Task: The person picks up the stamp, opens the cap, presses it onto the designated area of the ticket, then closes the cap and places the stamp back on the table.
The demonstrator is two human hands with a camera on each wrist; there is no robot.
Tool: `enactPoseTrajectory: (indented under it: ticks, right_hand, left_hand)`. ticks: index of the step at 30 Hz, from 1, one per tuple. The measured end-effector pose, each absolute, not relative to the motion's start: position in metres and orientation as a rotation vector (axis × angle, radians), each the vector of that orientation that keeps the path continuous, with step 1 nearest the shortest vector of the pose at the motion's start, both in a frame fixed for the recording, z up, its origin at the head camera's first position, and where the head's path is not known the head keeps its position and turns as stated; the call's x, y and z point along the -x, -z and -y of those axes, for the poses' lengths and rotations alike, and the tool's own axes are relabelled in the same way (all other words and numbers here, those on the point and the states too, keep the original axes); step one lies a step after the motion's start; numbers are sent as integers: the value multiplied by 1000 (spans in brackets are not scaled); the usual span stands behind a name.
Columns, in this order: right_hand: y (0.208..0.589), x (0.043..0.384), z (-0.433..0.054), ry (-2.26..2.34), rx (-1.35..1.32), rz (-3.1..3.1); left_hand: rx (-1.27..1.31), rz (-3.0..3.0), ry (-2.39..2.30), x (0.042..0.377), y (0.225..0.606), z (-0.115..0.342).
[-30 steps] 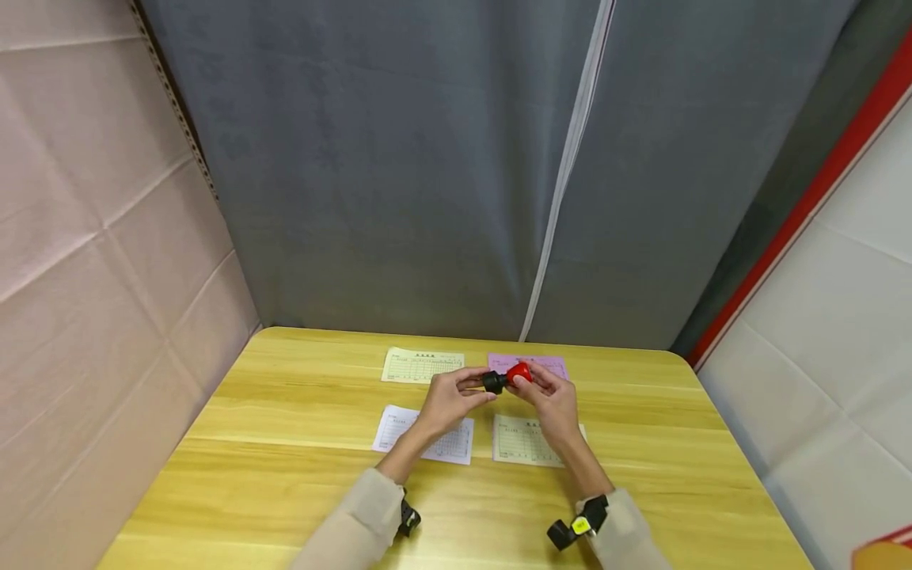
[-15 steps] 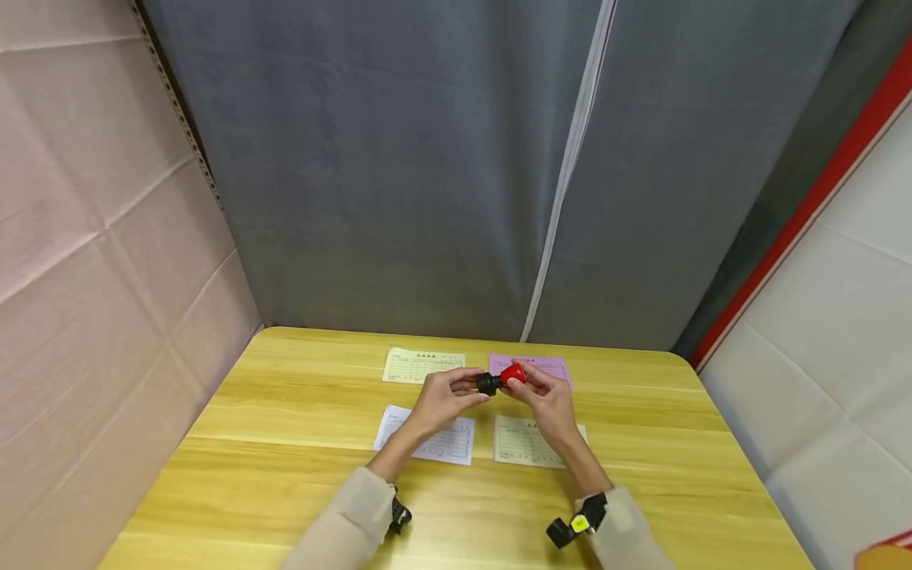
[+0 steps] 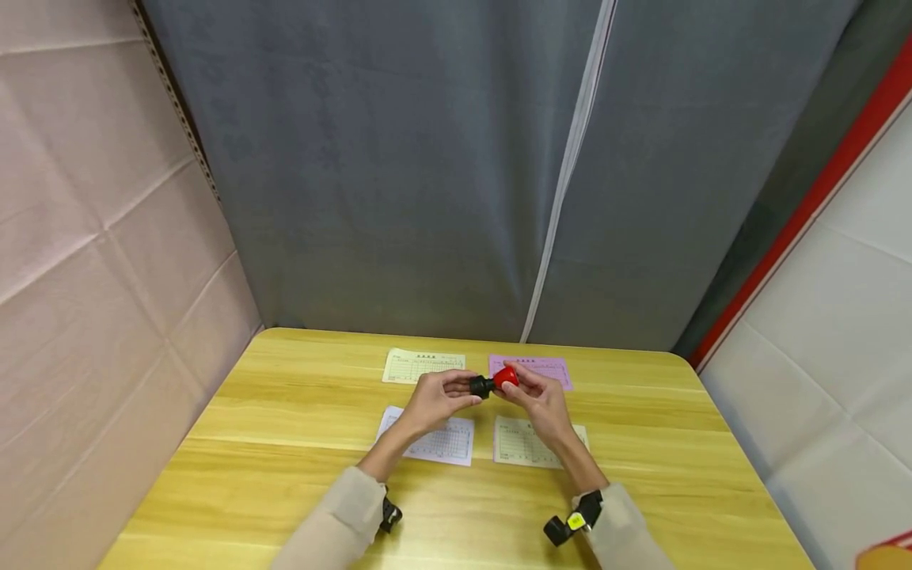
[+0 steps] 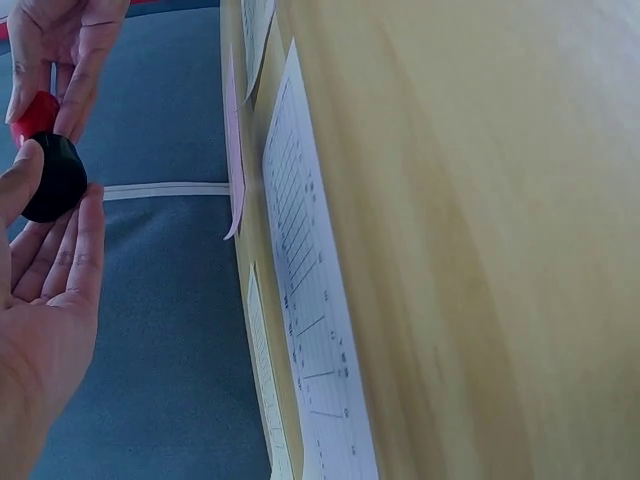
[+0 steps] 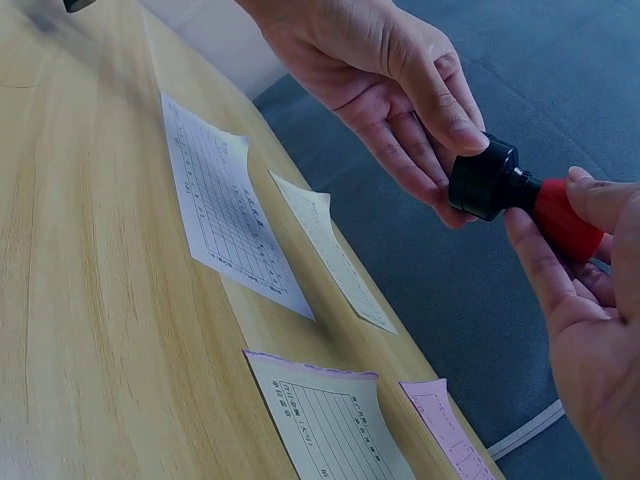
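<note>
A hand stamp with a black round end and a red knob handle (image 3: 506, 377) is held level above the table, between both hands. My left hand (image 3: 431, 402) pinches the black end (image 5: 482, 180) between thumb and fingers. On the red handle, my right hand (image 3: 543, 408) has its thumb and fingertips. In the left wrist view the black end (image 4: 58, 178) faces the camera and partly hides the red part (image 4: 36, 116). The stamp's face cannot be made out.
Printed form slips lie on the wooden table (image 3: 641, 443): a pale yellow slip (image 3: 420, 364) and a pink slip (image 3: 549, 367) at the back, a white slip (image 3: 449, 443) and another yellowish slip (image 3: 523, 443) nearer. A grey curtain (image 3: 399, 198) hangs behind the table.
Both hands and the stamp have shifted a little to the left, and the left forearm has moved left with them. The grip on both ends looks the same; the slips have stayed put.
</note>
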State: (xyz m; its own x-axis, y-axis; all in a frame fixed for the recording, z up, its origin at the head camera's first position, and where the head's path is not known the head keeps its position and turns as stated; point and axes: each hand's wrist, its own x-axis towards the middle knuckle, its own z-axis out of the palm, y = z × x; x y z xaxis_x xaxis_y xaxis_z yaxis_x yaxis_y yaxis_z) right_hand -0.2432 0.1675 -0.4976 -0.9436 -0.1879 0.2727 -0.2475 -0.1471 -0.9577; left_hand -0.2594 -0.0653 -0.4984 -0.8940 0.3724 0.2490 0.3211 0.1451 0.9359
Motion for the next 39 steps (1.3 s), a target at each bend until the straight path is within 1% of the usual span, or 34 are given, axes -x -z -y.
enactPoseTrajectory:
  ticks: [18, 25, 39]
  right_hand:
    - [501, 247, -159, -2280, -597, 1980]
    - [502, 248, -158, -2298, -622, 1963]
    - [504, 248, -159, -2327, -649, 1930]
  left_hand:
    - [-693, -2340, -1809, 262, 492, 78]
    - [-735, -2317, -1789, 264, 491, 82]
    - [-717, -2317, -1786, 263, 489, 83]
